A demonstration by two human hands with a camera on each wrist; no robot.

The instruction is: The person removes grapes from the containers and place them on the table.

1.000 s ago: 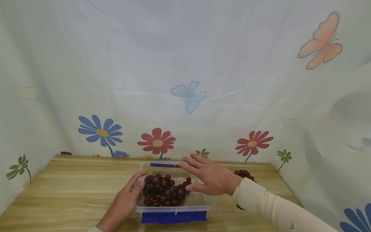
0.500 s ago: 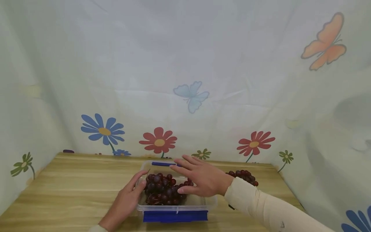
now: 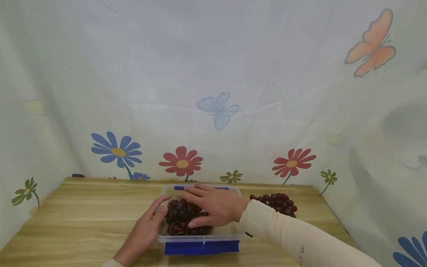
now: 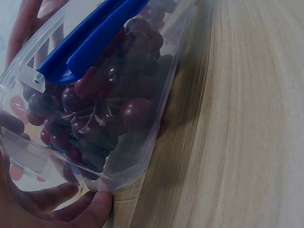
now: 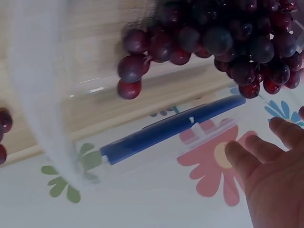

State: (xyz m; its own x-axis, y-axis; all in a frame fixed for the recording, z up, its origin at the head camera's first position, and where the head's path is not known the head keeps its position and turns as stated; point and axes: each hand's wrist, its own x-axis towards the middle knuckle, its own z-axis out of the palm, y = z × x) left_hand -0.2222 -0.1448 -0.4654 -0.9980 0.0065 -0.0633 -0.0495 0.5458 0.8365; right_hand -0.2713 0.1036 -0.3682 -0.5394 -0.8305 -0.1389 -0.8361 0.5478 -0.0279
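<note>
A clear plastic food container [image 3: 227,237] with blue side clips stands on the table, its top uncovered. A bunch of dark red grapes [image 3: 181,211] lies inside, mostly towards the left. My left hand [image 3: 143,230] holds the container's left wall, and its fingertips [image 4: 102,204] show against the lower outside edge in the left wrist view. Over the grapes, my right hand [image 3: 217,205] stretches out palm down with fingers spread, hiding part of the bunch. Whether it touches the grapes cannot be told. In the right wrist view its fingers [image 5: 244,159] hold nothing.
A second bunch of grapes [image 3: 278,204] lies on the wooden table [image 3: 100,215], right of the container and behind the right sleeve. A pale cloth [image 3: 140,74] printed with flowers and butterflies hangs around the back and sides.
My right hand has moved left across the container, covering more of the grapes inside. The second bunch shows more fully now. My left hand keeps its place at the container.
</note>
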